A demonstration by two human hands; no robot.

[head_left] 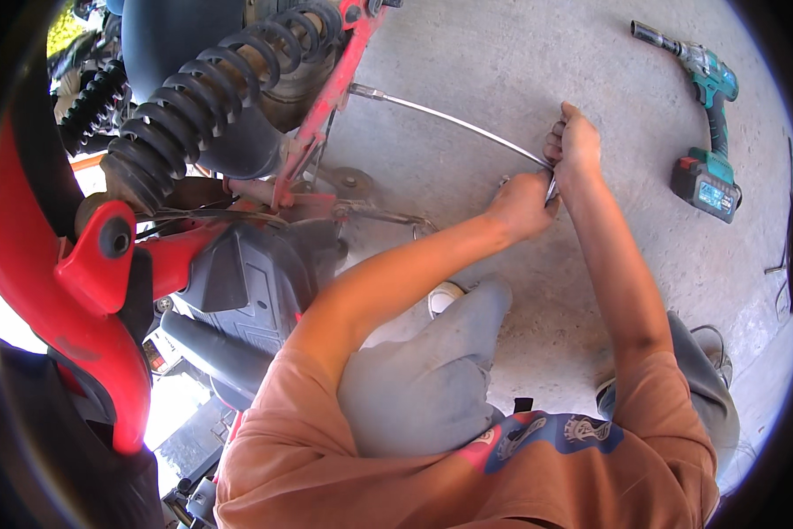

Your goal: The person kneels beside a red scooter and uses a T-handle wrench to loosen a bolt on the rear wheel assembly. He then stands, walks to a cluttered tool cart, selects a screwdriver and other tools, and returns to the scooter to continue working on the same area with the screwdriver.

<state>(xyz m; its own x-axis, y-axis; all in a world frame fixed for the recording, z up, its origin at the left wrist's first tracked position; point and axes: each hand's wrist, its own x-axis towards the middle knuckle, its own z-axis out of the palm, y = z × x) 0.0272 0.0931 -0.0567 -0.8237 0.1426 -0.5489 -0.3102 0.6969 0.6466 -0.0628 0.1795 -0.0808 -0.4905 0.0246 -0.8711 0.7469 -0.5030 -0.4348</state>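
Left hand (pixel 524 210) closed round the handle end of a long metal bar (pixel 467 125); its own fingers cover most of that end from me. Right hand (pixel 580 145) sits just beside it on the far side, fingers curled against the bar; I cannot tell whether they grip it. The bar runs far and left over the concrete floor (pixel 467 53) to a socket (pixel 366 91) by the red frame (pixel 328 93); whether the socket is seated, I can't make out. Coil spring (pixel 189 110) blocks parts behind. Cordless power tool (pixel 718 128) lies far right, in full view. Near-left machinery is cut off by the rim.
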